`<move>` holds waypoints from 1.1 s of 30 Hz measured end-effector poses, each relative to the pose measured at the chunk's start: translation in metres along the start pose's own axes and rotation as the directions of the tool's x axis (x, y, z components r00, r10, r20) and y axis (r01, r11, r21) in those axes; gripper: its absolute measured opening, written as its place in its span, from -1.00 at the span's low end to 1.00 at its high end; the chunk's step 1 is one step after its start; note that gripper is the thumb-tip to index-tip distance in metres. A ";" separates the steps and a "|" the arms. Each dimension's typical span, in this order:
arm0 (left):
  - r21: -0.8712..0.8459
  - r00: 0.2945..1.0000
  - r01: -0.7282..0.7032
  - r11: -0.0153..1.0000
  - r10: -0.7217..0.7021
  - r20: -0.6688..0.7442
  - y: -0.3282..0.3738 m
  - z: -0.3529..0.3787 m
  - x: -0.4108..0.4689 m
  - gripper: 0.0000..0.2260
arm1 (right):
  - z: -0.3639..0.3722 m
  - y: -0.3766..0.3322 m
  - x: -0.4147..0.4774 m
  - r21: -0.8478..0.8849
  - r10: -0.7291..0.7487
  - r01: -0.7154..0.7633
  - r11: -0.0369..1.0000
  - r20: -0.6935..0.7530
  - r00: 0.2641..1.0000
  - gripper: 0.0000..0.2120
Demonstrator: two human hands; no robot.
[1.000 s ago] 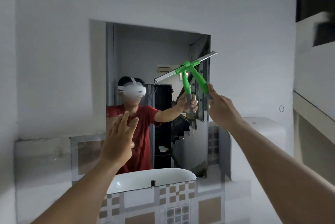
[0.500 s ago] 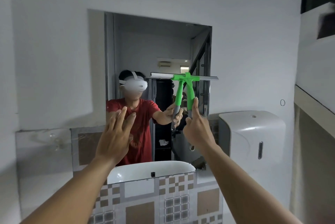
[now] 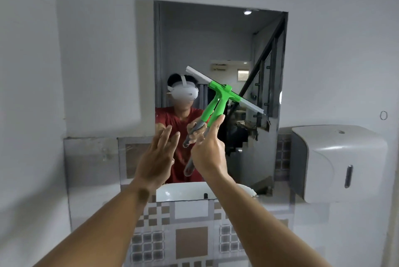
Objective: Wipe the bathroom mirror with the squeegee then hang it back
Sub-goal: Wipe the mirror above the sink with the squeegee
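Observation:
The rectangular wall mirror (image 3: 216, 35) hangs straight ahead. A green squeegee (image 3: 221, 106) with a grey grip and a long pale blade lies against the glass near its middle, blade tilted down to the right. My right hand (image 3: 208, 152) is shut on its handle, index finger stretched up along the green shaft. My left hand (image 3: 155, 156) hovers open beside it to the left, fingers spread, holding nothing. The glass reflects both hands, the squeegee and a person in a red shirt.
A white paper towel dispenser (image 3: 339, 163) is mounted on the wall to the right of the mirror. A small ring hook (image 3: 383, 115) sits on the wall above it. Patterned brown and white tiles (image 3: 190, 240) cover the wall below the mirror.
The squeegee has travelled from the mirror's upper right down and left to its middle. Its blade swung from right-end-up, through level, to right-end-down. My left hand stayed open beside it.

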State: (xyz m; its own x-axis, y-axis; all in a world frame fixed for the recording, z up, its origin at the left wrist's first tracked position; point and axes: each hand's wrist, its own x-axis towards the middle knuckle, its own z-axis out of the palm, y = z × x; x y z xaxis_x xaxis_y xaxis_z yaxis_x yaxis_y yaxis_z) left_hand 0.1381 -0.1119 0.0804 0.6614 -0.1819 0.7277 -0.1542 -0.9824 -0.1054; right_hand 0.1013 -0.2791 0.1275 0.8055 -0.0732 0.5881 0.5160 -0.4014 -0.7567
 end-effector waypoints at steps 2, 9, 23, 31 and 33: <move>0.014 1.000 -0.012 1.000 0.012 -0.009 -0.001 0.001 -0.001 -0.21 | 0.006 -0.003 -0.006 -0.087 -0.064 0.067 0.994 0.035 0.997 -0.26; 0.016 1.000 -0.025 1.000 0.025 -0.004 -0.004 0.001 -0.001 -0.17 | -0.012 0.004 -0.007 -0.416 -0.248 0.255 0.873 0.072 0.966 -0.25; 0.036 0.995 -0.091 0.995 0.092 -0.044 -0.015 0.009 0.002 -0.30 | -0.133 0.029 0.032 -0.823 -0.300 0.349 0.448 0.229 0.926 -0.05; 0.091 0.995 -0.081 0.993 0.086 -0.057 -0.012 0.001 0.000 -0.31 | -0.186 0.053 0.043 -0.892 -0.298 0.301 0.336 0.203 0.933 -0.11; 0.075 0.989 -0.089 0.993 0.097 -0.110 -0.011 -0.002 0.002 -0.43 | -0.190 0.061 0.038 -0.883 -0.290 0.277 0.378 0.172 0.942 -0.10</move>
State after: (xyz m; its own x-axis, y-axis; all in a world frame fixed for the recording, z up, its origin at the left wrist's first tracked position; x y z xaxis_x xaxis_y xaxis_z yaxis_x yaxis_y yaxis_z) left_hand 0.1391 -0.1011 0.0845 0.5581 -0.2710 0.7843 -0.1569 -0.9626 -0.2209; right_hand 0.1081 -0.4800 0.1577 0.6589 0.2041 0.7240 0.1608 -0.9785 0.1295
